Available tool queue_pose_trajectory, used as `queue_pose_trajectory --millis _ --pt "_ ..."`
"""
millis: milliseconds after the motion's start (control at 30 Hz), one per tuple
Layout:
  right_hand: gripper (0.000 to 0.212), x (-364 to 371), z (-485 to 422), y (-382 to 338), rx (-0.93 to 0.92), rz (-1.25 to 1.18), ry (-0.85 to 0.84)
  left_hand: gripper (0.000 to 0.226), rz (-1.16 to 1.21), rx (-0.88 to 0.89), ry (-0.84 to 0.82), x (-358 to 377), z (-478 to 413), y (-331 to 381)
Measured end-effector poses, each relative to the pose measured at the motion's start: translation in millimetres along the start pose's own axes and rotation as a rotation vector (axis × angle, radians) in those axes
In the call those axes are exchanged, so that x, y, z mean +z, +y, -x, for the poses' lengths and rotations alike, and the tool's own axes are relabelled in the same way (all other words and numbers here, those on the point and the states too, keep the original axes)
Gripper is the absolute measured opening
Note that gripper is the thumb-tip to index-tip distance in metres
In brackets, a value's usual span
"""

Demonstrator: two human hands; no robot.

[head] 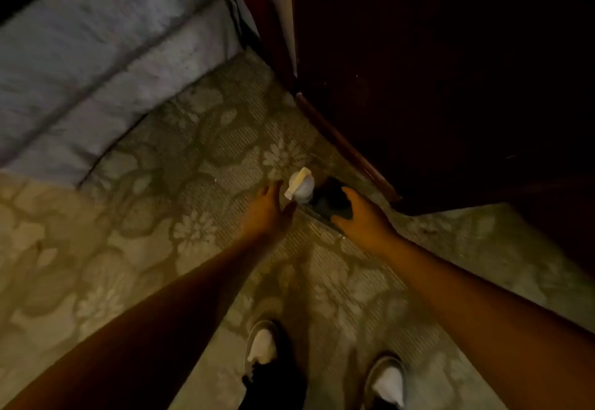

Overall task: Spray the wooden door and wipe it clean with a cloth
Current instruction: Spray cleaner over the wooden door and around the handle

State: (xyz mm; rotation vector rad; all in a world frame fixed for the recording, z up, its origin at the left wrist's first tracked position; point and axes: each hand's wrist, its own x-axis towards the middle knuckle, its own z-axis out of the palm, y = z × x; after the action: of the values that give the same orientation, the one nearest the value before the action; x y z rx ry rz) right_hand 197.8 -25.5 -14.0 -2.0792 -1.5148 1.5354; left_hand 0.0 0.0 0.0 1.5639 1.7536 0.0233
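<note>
Standing in white shoes (262,345) on floral carpet (154,222). Reaching left hand (267,208), fingers spread, toward white spray bottle (302,188) standing just beside it. Arching right hand (362,214) over dark cloth (331,200); cannot tell whether fingers pinching. Aiming for bottle neck, bunching cloth whole. Facing dark wooden door (434,71) beyond.

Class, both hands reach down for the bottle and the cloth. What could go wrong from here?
1. The white spray bottle, apparently upright on the patterned carpet, could be knocked over by the open left hand beside it.
2. The dark cloth at the right hand barely shows in the dim light, so a grip may miss.
</note>
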Motion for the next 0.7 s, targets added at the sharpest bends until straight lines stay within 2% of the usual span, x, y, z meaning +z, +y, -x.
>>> queue_pose_trajectory --millis 67,167,267,367,433,533,633,700 --pt "0.074 15 -35 8 -0.026 -0.052 0.047 0.06 -0.008 0.019 0.021 22 -29 -10" --pt "0.082 35 -77 9 -0.035 -0.158 0.027 0.047 0.023 0.042 0.017 47 -70 -21" --pt "0.065 55 -95 13 -0.063 -0.311 0.034 0.035 -0.002 0.075 0.096 60 -94 -27" --pt "0.055 62 -94 13 -0.039 -0.403 0.093 0.035 -0.028 0.194 0.119 57 -98 -30" --pt "0.059 53 -82 8 -0.049 -0.457 0.115 0.037 0.009 0.256 0.069 45 -92 -24" --pt "0.061 24 -54 0 -0.11 -0.503 0.13 0.028 0.114 0.306 -0.069 12 -80 -2" --pt "0.052 -15 -14 -17 -0.138 -0.519 0.18 0.024 0.101 0.403 -0.143 -33 -53 46" --pt "0.045 -43 21 -34 -0.163 -0.543 0.241 0.02 0.178 0.423 -0.217 -60 -29 80"
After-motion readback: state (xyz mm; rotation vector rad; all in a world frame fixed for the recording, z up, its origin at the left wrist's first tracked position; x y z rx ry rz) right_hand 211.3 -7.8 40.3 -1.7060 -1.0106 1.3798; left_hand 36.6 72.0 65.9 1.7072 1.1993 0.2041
